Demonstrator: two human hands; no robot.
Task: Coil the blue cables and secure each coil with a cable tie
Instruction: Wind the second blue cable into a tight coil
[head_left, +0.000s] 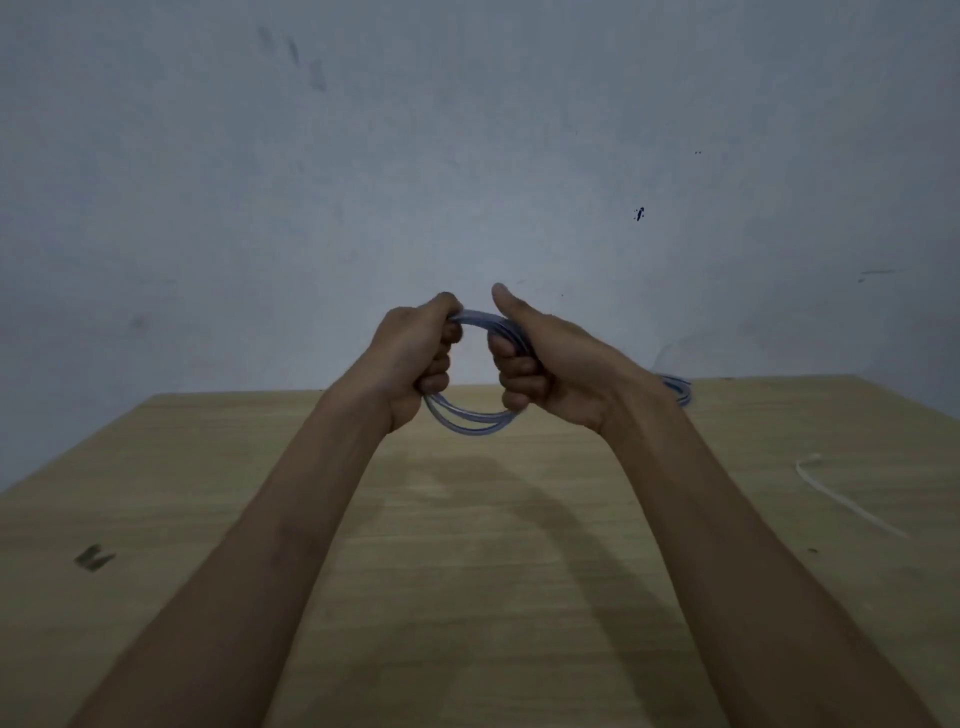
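Nearer than the right grip (545, 364) and well out to its right, a white cable tie (841, 493) lies slantwise on the worktop (467, 571). Above the worktop, the left grip (415, 358) and the right grip each clench one side of the blue coil (470, 422), which stands upright between them, not yet tied. The right grip is, I judge, the nearer to the tie. Just beyond the right wrist lies a second blue cable (678, 391). No writing is legible.
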